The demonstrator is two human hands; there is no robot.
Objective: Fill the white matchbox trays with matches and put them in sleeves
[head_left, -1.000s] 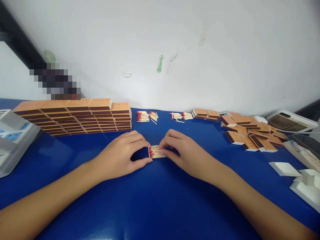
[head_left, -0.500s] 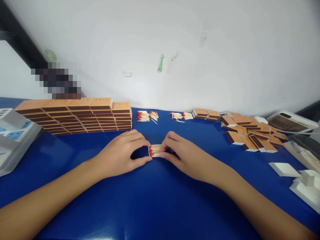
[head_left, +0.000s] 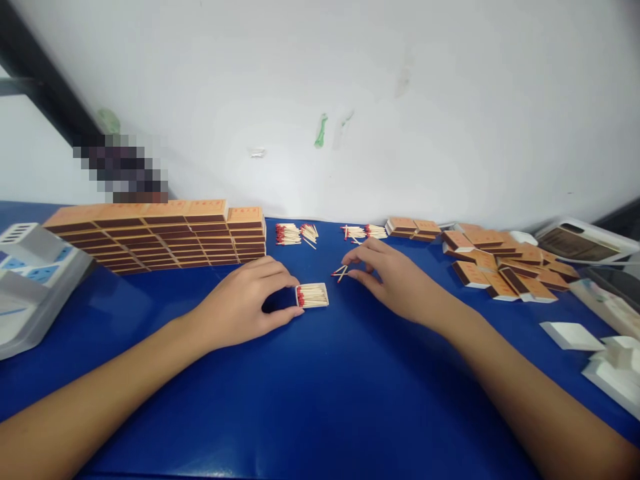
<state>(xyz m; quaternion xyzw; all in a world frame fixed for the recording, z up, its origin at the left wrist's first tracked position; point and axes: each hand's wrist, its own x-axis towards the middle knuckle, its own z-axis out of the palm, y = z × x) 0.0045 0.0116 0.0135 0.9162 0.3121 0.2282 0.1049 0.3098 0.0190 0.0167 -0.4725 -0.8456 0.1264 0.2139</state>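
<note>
My left hand [head_left: 260,297] grips the left end of a white matchbox tray [head_left: 326,295] between thumb and fingers. Matches [head_left: 313,294] fill the tray, their red heads toward the left. Apart from the tray, to its right and slightly farther back, my right hand [head_left: 383,268] pinches a few loose matches [head_left: 341,271] that cross one another. Beyond my hands, one group of loose matches [head_left: 289,234] lies at the left and another [head_left: 375,231] at the right, near the wall.
Stacked matchboxes [head_left: 165,230] form a long block at the left, behind a power strip [head_left: 45,287]. More matchboxes [head_left: 500,260] lie heaped at the right, beside a phone [head_left: 585,241]. White empty trays [head_left: 573,335] lie near the right edge. A wall [head_left: 450,120] borders the blue table [head_left: 280,413].
My right hand has moved away from the tray, back and to the right, with a few matches in its fingertips. The tray's right end now shows. My left hand stays on the tray.
</note>
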